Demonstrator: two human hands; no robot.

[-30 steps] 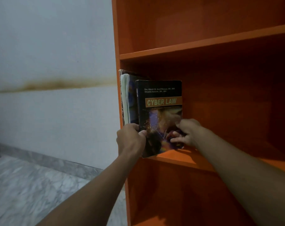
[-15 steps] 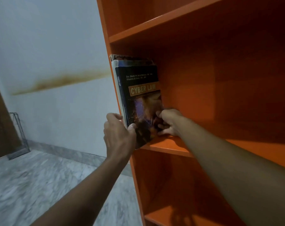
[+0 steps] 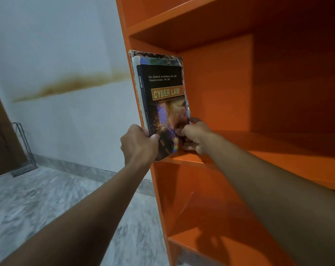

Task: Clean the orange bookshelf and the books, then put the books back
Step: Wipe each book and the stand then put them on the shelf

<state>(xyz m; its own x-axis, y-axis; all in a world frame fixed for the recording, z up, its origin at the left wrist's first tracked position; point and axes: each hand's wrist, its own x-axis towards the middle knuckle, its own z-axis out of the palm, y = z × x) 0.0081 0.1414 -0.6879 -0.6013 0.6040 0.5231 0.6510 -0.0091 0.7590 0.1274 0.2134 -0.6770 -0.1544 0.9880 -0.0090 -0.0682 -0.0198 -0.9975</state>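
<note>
Left hand [image 3: 139,144] and right hand [image 3: 196,137] grip books [image 3: 162,104] | centre shelf [image 3: 268,156] | restocking seemingly just begun

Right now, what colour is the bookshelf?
The bookshelf is bright orange; the head view shows it.

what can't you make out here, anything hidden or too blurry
Head view only:
- Back books: titles and count hidden by the Cyber Law book.
- Subtitle under that title: too small, blurred.
- Right hand: grip blurred against the cover, so whether it holds one book or several is unclear.
- Bookshelf: top and right side cut off by the frame.
- Floor: motion-blurred.
</note>
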